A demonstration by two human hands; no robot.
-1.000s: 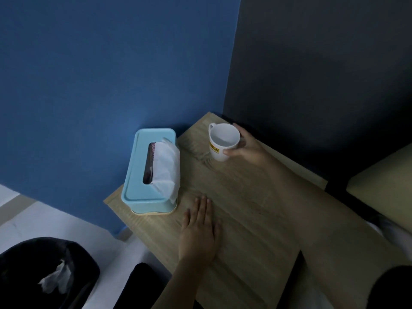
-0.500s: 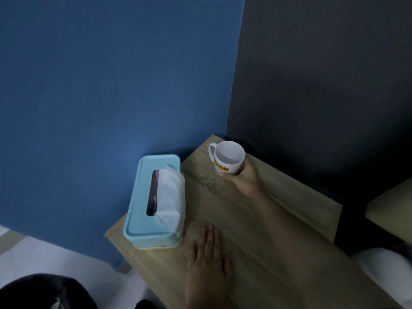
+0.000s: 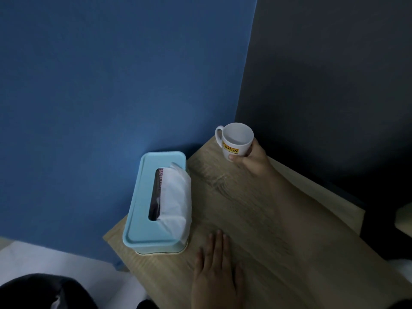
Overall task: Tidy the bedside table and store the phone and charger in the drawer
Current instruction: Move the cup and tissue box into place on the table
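Observation:
A white mug [image 3: 236,139] with a yellow label stands at the far corner of the wooden bedside table [image 3: 278,230]. My right hand [image 3: 252,160] is wrapped around its right side, thumb on the front. My left hand [image 3: 217,273] lies flat on the tabletop near the front edge, fingers apart, holding nothing. A light-blue tissue box [image 3: 156,204] with a white tissue sticking out sits along the table's left edge, just left of my left hand. No phone, charger or drawer shows in this view.
A blue wall [image 3: 111,85] stands behind the table and a dark panel [image 3: 334,74] to its right. A dark bin [image 3: 40,293] sits on the pale floor at the lower left. A beige edge [image 3: 404,219] shows at the far right.
My right hand has slid the mug toward the table's far corner. The view has tilted up and moved closer. My left hand stays flat on the tabletop.

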